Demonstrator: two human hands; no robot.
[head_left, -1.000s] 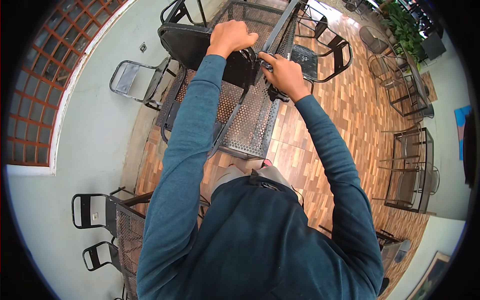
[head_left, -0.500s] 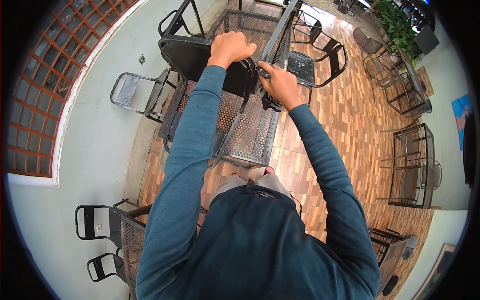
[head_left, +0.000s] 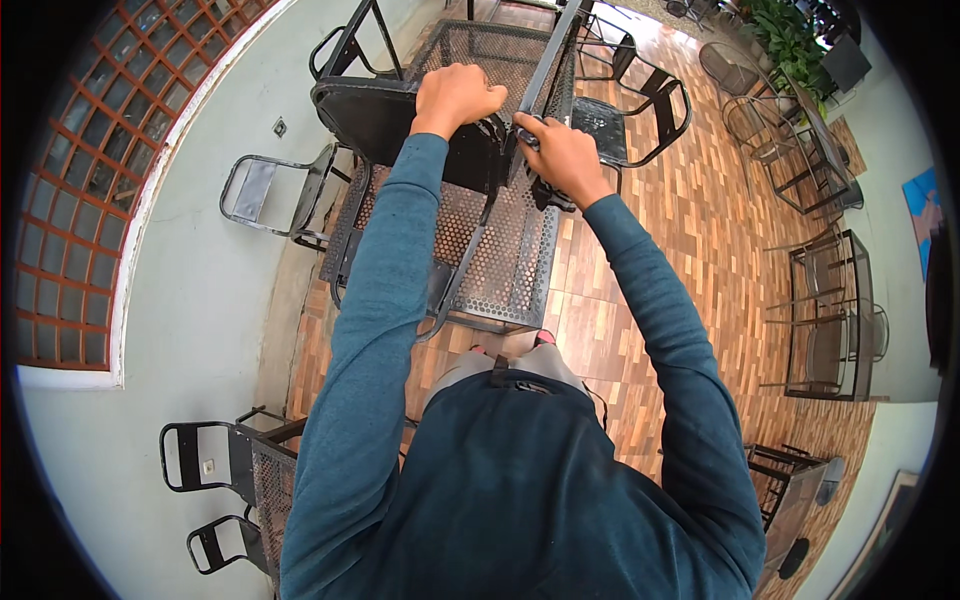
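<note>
two hands are on a black perforated-metal chair [head_left: 470, 250], held up off the floor in front of the person at 12 o'clock. left hand [head_left: 455, 95] is a closed fist wrapped over the top edge of the dark seat panel. right hand [head_left: 565, 155] has its fingers curled tight round a thin frame bar [head_left: 545, 70], just beside the left.

risks as i read it, near to far:
- mesh panel hangs right above the person's legs and shoes [head_left: 510, 345]. if either grip slips, its lower edge lands there.
- both hands sit close together at the top, so the load can swing or twist. the right hand's hold on a narrow bar looks like the weaker one.
- if the frame folds, fingers near the joint could get pinched. cannot tell whether it's locked.
- stacked chairs [head_left: 230, 480] at 7 o'clock and a chair [head_left: 270, 195] by the wall at 10 o'clock leave little swing room on the left.
- another armchair [head_left: 630, 115] sits just behind at 1 o'clock; legs could snag it.
- tables [head_left: 825, 320] at 3 o'clock are well apart.
</note>
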